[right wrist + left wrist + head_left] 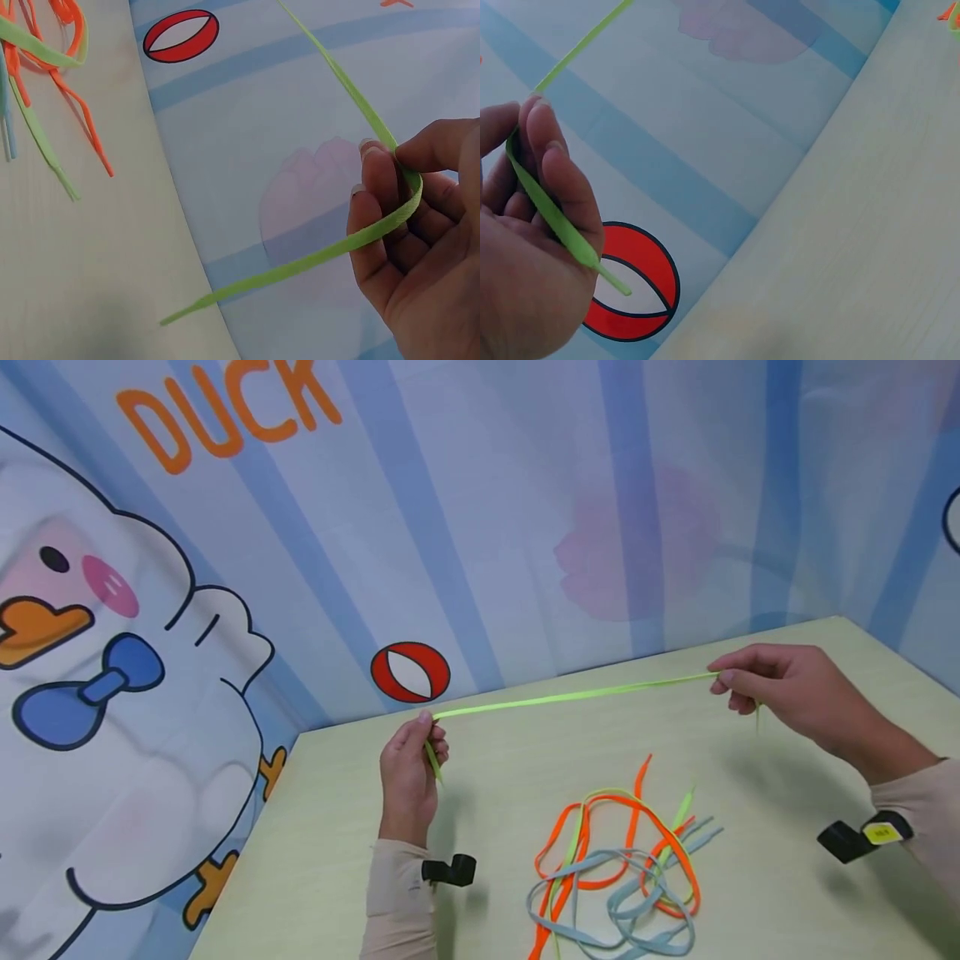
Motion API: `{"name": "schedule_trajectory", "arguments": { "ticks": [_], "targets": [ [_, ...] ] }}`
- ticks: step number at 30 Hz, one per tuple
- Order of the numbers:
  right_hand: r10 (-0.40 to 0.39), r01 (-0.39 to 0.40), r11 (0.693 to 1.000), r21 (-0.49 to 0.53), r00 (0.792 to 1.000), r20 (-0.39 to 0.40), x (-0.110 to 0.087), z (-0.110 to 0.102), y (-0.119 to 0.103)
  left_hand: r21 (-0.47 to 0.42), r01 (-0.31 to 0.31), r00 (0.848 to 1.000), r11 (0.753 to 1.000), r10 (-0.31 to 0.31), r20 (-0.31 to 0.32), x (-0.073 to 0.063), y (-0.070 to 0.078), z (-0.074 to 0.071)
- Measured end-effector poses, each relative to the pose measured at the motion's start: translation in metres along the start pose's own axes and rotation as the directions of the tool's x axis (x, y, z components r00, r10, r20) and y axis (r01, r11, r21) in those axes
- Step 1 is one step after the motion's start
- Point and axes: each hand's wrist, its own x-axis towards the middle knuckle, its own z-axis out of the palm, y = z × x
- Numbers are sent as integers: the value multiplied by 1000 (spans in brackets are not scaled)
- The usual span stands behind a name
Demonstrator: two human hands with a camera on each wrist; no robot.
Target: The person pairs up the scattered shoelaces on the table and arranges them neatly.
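A bright green shoelace [570,695] is stretched in a nearly straight line above the table between both hands. My left hand [408,768] pinches it near one end, and the short tipped tail [562,225] hangs across the palm. At the other end my right hand [795,693] pinches the lace between thumb and fingertips; its loose tail [300,264] curves down past the fingers. On the table below lies a loose tangle of shoelaces: orange [693,881], grey-blue [585,864] and another yellow-green one [684,810].
The pale wooden table [315,827] reaches back to a hanging cloth [525,527] printed with a duck and stripes. A black wrist camera [450,870] sits on the left sleeve, another [847,842] on the right.
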Motion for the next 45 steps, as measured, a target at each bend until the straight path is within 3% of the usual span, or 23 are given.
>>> {"name": "schedule_trajectory", "arguments": {
  "ticks": [8, 23, 30, 45],
  "targets": [
    [35, -35, 999, -11, 999, 0, 4, 1, 7, 3, 6, 998, 1000, -6, -58, 2, -3, -7],
    [85, -87, 995, -55, 996, -29, 8, -4, 23, -24, 85, 991, 996, -87, -103, 8, -7, -15],
    [94, -95, 994, -44, 995, -35, 10, -6, 27, -24, 97, 990, 995, -99, -101, 11, -10, -18],
    [122, -126, 989, -70, 990, -64, 10, -10, 33, -131, 113, 987, 985, -127, -101, 14, -11, -23]
  ]
}}
